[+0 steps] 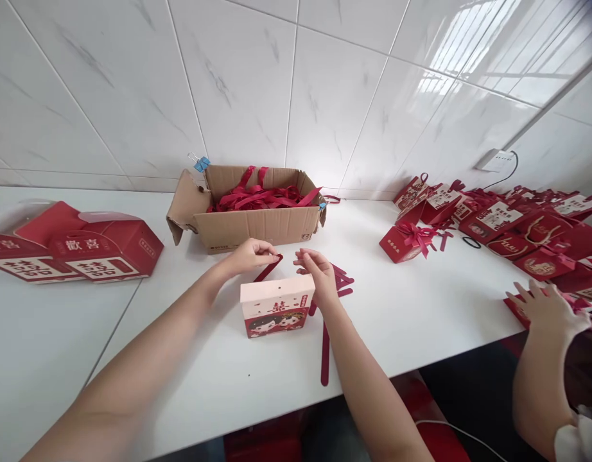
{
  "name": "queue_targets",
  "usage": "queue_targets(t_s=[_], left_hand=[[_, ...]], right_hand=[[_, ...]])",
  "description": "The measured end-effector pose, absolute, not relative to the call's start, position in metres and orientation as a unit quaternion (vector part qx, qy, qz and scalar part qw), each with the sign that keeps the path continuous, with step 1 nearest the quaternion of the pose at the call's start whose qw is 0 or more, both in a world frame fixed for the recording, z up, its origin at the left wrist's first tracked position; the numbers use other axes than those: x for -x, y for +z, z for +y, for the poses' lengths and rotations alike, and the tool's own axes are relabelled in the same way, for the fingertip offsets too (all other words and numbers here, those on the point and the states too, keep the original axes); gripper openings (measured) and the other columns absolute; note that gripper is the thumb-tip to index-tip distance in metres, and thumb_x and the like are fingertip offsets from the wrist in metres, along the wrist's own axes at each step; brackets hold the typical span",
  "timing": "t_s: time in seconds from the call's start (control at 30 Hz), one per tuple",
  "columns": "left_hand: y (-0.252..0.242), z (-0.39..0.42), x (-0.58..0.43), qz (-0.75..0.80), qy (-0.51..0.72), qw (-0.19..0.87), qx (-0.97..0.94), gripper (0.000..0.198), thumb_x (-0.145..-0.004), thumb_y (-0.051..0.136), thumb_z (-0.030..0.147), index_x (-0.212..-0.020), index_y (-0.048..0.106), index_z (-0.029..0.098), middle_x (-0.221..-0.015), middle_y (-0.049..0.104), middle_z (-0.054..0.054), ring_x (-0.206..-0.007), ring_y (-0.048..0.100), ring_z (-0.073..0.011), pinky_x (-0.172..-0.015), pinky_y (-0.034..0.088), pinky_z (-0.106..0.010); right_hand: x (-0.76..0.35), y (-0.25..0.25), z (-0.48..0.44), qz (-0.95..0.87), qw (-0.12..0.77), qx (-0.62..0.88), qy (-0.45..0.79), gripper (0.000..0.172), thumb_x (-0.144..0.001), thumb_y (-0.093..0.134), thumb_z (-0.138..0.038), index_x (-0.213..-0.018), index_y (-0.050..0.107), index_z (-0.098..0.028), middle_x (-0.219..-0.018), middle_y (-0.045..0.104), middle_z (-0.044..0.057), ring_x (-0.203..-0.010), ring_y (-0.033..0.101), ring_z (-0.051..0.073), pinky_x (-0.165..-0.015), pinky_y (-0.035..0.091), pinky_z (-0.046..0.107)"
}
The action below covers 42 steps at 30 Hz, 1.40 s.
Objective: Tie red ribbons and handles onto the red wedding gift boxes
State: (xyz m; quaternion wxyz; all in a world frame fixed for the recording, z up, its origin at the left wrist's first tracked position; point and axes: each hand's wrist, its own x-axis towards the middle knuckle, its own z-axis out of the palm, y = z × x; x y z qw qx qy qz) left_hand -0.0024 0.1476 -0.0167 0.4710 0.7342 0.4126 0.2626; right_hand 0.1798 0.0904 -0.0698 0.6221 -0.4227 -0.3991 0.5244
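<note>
A small pink and red gift box (277, 311) with two cartoon faces on its front stands upright on the white table. Just behind its left top edge, my left hand (252, 256) pinches the end of a dark red flat strip (268, 268). My right hand (318, 268) is at the box's back right corner. Its thumb and fingers are drawn together, and whatever they hold, if anything, is too small to make out. More dark red strips (325, 356) lie beside and under my right forearm.
Behind my hands sits a cardboard carton (257, 229) full of red ribbons (271, 197). Large red boxes (103, 247) stand at left. A bow-tied red box (404, 242) and a pile of red gift boxes (498, 221) are at right, near another person's hand (551, 308).
</note>
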Motion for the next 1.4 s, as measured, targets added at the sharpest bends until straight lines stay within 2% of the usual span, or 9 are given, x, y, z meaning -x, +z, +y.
queue_targets(t_s=[0.17,0.27,0.37,0.57,0.73,1.0,1.2,1.4], left_hand=[[-0.055,0.14,-0.018,0.408,0.311,0.487,-0.706,0.028,-0.075,0.059,0.043,-0.07,0.059,0.016,-0.059,0.055,0.0,-0.053,0.048,-0.0112,-0.051,0.037,-0.024],[-0.065,0.135,-0.022,0.404,0.336,0.485,-0.699,0.025,-0.077,0.058,0.04,-0.07,0.058,0.016,-0.059,0.053,0.001,-0.053,0.048,-0.0111,-0.051,0.038,-0.023],[-0.067,0.138,-0.019,0.401,0.352,0.482,-0.695,0.023,-0.077,0.058,0.039,-0.069,0.056,0.017,-0.06,0.053,0.001,-0.054,0.048,-0.011,-0.051,0.039,-0.023],[-0.07,0.142,-0.016,0.388,0.348,0.494,-0.696,0.023,-0.078,0.058,0.037,-0.069,0.058,0.015,-0.057,0.052,0.001,-0.051,0.046,-0.0099,-0.048,0.036,-0.022],[-0.074,0.142,-0.015,0.381,0.356,0.491,-0.698,0.025,-0.075,0.061,0.038,-0.066,0.059,0.014,-0.056,0.052,0.001,-0.053,0.047,-0.01,-0.052,0.038,-0.022],[-0.074,0.146,-0.013,0.36,0.343,0.512,-0.7,0.028,-0.078,0.062,0.04,-0.075,0.068,0.013,-0.072,0.066,-0.005,-0.064,0.056,-0.014,-0.06,0.044,-0.025],[-0.075,0.146,-0.014,0.367,0.348,0.512,-0.694,0.027,-0.077,0.062,0.038,-0.068,0.066,0.013,-0.061,0.06,-0.002,-0.057,0.051,-0.0116,-0.054,0.04,-0.023],[-0.081,0.151,-0.014,0.369,0.368,0.504,-0.689,0.027,-0.077,0.061,0.037,-0.067,0.064,0.012,-0.056,0.057,-0.001,-0.053,0.048,-0.0103,-0.051,0.038,-0.022]], right_hand=[[-0.172,-0.081,0.1,-0.482,0.579,0.457,0.473,0.031,-0.071,0.07,-0.043,-0.092,0.068,-0.02,-0.097,0.07,0.006,-0.082,0.064,0.019,-0.068,0.051,0.03],[-0.171,-0.088,0.102,-0.519,0.578,0.494,0.391,0.026,-0.072,0.07,-0.041,-0.09,0.068,-0.021,-0.096,0.068,0.006,-0.082,0.063,0.018,-0.07,0.051,0.03],[-0.17,-0.095,0.104,-0.53,0.571,0.509,0.367,0.021,-0.075,0.067,-0.041,-0.083,0.067,-0.022,-0.091,0.067,0.005,-0.082,0.062,0.019,-0.069,0.051,0.03],[-0.169,-0.1,0.107,-0.534,0.553,0.515,0.38,0.021,-0.074,0.068,-0.04,-0.086,0.068,-0.022,-0.09,0.068,0.004,-0.079,0.063,0.018,-0.065,0.05,0.03],[-0.17,-0.095,0.105,-0.504,0.545,0.509,0.437,0.023,-0.072,0.07,-0.042,-0.08,0.07,-0.02,-0.081,0.069,0.004,-0.078,0.062,0.019,-0.069,0.048,0.03],[-0.179,-0.093,0.108,-0.456,0.522,0.49,0.528,0.03,-0.072,0.07,-0.048,-0.074,0.067,-0.018,-0.062,0.063,0.0,-0.055,0.052,0.012,-0.057,0.041,0.026],[-0.179,-0.094,0.108,-0.44,0.518,0.478,0.556,0.029,-0.069,0.071,-0.047,-0.07,0.067,-0.018,-0.058,0.058,-0.002,-0.053,0.049,0.01,-0.055,0.037,0.024],[-0.176,-0.092,0.107,-0.444,0.523,0.474,0.552,0.028,-0.07,0.071,-0.046,-0.071,0.068,-0.018,-0.058,0.058,-0.002,-0.053,0.047,0.01,-0.053,0.037,0.024]])
